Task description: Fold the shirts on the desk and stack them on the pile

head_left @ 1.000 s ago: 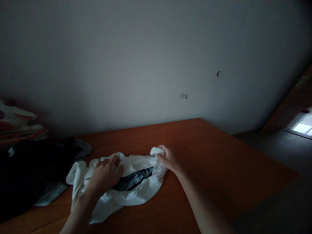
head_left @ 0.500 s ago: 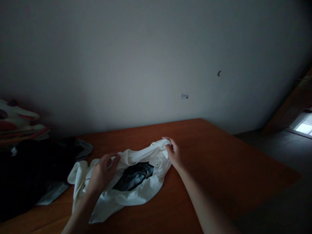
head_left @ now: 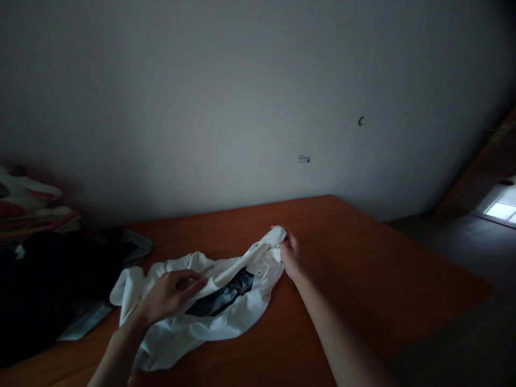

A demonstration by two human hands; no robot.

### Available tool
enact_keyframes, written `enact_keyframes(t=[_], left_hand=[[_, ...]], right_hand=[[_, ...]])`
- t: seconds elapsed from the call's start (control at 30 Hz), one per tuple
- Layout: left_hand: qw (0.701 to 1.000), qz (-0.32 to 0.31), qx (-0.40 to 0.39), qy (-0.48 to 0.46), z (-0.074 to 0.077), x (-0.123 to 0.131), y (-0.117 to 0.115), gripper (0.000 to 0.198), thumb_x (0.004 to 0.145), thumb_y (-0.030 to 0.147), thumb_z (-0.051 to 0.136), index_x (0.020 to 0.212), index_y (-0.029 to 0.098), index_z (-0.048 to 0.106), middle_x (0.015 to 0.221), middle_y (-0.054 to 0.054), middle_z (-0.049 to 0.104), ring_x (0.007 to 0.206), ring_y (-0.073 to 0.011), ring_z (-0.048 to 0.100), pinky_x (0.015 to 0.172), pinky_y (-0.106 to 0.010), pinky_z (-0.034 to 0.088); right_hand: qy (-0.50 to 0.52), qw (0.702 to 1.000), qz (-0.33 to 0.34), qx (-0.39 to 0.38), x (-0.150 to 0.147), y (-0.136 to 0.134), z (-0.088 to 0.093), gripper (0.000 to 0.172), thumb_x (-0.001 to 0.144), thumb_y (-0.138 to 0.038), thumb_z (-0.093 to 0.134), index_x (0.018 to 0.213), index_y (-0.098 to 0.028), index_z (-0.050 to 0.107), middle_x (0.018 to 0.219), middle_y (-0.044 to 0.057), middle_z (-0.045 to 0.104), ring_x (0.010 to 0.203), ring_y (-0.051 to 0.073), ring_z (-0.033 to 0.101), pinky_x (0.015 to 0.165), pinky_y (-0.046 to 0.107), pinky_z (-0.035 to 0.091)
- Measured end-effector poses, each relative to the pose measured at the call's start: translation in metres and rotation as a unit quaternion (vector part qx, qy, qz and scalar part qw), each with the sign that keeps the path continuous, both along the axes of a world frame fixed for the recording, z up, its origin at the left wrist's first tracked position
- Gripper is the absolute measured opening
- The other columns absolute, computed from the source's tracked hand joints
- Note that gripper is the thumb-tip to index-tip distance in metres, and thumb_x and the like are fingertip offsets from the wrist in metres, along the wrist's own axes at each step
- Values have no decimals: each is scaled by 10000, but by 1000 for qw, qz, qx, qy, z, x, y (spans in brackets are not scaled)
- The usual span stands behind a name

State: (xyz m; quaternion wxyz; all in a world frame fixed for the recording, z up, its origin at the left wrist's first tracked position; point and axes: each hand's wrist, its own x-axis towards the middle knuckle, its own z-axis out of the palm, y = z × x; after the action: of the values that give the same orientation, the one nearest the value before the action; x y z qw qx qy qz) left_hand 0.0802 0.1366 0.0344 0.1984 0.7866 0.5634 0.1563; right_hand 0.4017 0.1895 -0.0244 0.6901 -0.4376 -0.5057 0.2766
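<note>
A crumpled white garment [head_left: 237, 325] lies on the wooden table, with a glossy dark patch [head_left: 223, 295] showing in its middle; I cannot tell whether that is a print, a lining or something under the cloth. My right hand [head_left: 291, 255] grips the garment's far right corner and lifts it slightly, fingers wrapped around the fabric. Over the left part, my left hand [head_left: 177, 290] pinches the upper folded edge between thumb and fingers. The cloth between the two hands is drawn into a taut band slanting up to the right.
On the left of the brown table [head_left: 342, 279] a heap of black clothes [head_left: 44, 290] lies beside a grey-white piece of cloth [head_left: 86, 320]. Behind it is a red-and-white patterned item [head_left: 30, 196]. A pale wall [head_left: 226, 107] rises along the table's back edge.
My left hand has moved right and slightly down, drawing the upper edge of the garment toward me, so less of the dark patch shows. My right hand keeps its grip at the corner.
</note>
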Motion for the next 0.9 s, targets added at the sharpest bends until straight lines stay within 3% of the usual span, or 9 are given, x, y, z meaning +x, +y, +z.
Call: enact_keyframes(t=[0.13,0.2,0.3,0.4,0.47,0.6,0.7,0.8,0.9], left_hand=[[996,-50,-67,-35,-6,-2,-1,453,820,654,567,808,228,722,528,51,451,512,-137,428,491,-270,294],[998,-37,-29,-52,-10,-4,2,436,804,655,595,753,229,673,535,57,464,517,-131,438,495,-265,327],[978,57,156,-125,-10,-5,5,384,832,612,593,781,233,627,670,23,606,582,-143,534,553,-279,437],[888,182,372,-201,-3,-5,3,300,871,522,607,854,223,583,978,-54,692,811,-182,648,699,-318,524],[860,215,412,-211,0,-6,0,259,911,476,582,882,221,550,1175,-94,684,963,-206,668,783,-339,538],[930,134,311,-141,-7,-6,0,375,899,581,556,1022,227,571,1139,-88,727,914,-226,699,724,-346,562],[975,39,219,-12,-20,-2,5,494,848,651,581,1116,239,629,1053,-77,745,957,-267,705,834,-419,567],[977,-24,199,66,-26,5,7,574,812,652,631,1207,236,646,1075,-91,741,1037,-298,686,943,-467,530],[972,-30,214,94,-26,9,7,612,803,639,654,1262,233,655,1079,-107,736,1083,-320,664,980,-479,508]], right_hand=[[28,999,-4,-32,-2,0,-2,237,802,-459,555,865,-238,612,774,18,684,711,194,635,601,257,498],[29,999,-6,-37,-1,1,-3,236,795,-465,550,841,-239,598,716,-4,649,640,177,599,554,244,470],[37,999,-9,-38,1,1,-3,242,785,-464,543,832,-233,594,715,-11,635,639,171,589,565,244,467],[52,998,-20,-36,3,3,-4,231,774,-450,567,820,-225,593,710,-17,627,653,168,584,583,244,464],[64,997,-26,-36,4,4,-4,226,757,-441,586,801,-220,592,697,-20,624,643,163,574,579,240,456],[75,996,-12,-42,1,3,-3,243,712,-428,599,816,-210,623,753,4,681,690,179,613,604,250,480],[74,996,15,-51,-1,-1,0,237,691,-419,607,792,-207,642,730,3,693,672,181,625,590,249,481],[69,995,38,-57,-3,-3,3,223,695,-422,607,758,-212,645,696,-6,684,643,178,622,576,250,480],[60,995,49,-59,-3,-5,4,228,716,-434,590,773,-219,644,703,-6,682,645,179,623,576,255,486]])
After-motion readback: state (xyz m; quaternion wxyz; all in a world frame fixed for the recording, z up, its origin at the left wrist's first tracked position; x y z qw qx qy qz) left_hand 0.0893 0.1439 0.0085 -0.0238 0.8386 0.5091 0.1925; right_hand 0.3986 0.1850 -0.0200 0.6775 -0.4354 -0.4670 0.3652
